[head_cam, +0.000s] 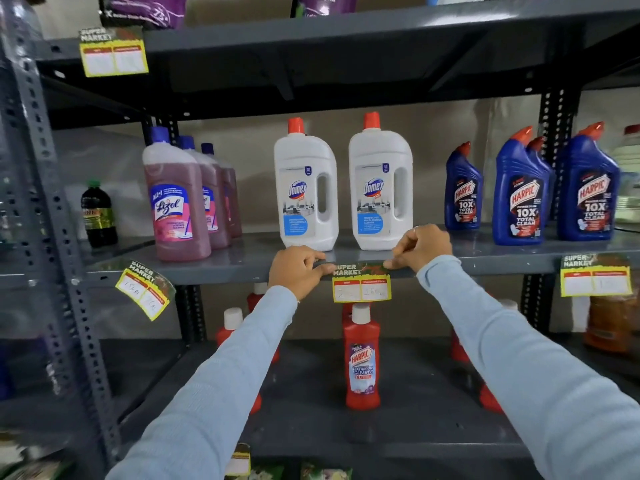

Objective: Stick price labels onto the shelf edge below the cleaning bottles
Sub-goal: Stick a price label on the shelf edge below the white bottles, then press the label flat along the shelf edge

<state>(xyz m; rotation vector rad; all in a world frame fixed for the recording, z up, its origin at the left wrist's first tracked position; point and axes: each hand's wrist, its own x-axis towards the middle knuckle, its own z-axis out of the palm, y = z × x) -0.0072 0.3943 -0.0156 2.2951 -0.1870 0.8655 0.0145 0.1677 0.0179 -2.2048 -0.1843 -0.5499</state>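
A yellow and red price label (362, 284) hangs on the grey shelf edge (225, 273), just below two white Domex bottles (306, 188). My left hand (298, 270) presses its fingertips on the label's top left corner. At the top right corner, my right hand (420, 249) pinches the label's upper edge against the shelf. Another label (147, 289) sits tilted on the edge under the pink Lizol bottles (178, 199). A third label (595, 275) hangs under the blue Harpic bottles (519, 188).
A dark bottle (98, 214) stands at the far left of the shelf. Red Harpic bottles (362, 358) stand on the lower shelf beneath my arms. One more label (112, 53) is on the upper shelf edge. A perforated upright post (52, 202) runs down the left.
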